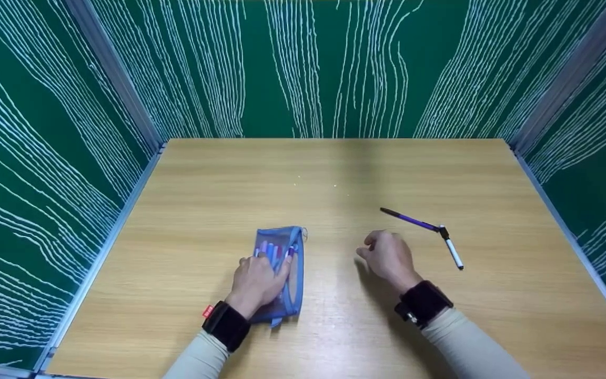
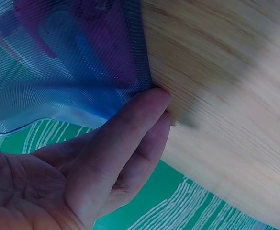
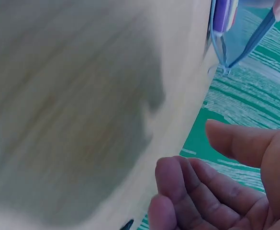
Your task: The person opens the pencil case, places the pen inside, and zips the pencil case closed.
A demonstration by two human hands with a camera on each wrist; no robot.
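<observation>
A left hand [image 1: 258, 281] gripped a blue mesh pouch [image 1: 294, 281], open-mouthed and roughly rectangular, on the wood-grained table [image 1: 219, 189], slim pens [image 1: 271, 250] showing through its fine weave. The right hand [image 1: 391, 257], bare and empty, hung to the pouch's right, fingers loosely curled, the thumb standing apart from them. Beyond it, a slender purple pen [image 1: 413, 220] and a short, black-capped white marker [image 1: 453, 252] lay end to end at an angle, before green walls [image 1: 334, 68] streaked with wavering white lines

The pouch [image 1: 293, 283] lies left of pen [image 1: 413, 219] and marker [image 1: 454, 253].
</observation>
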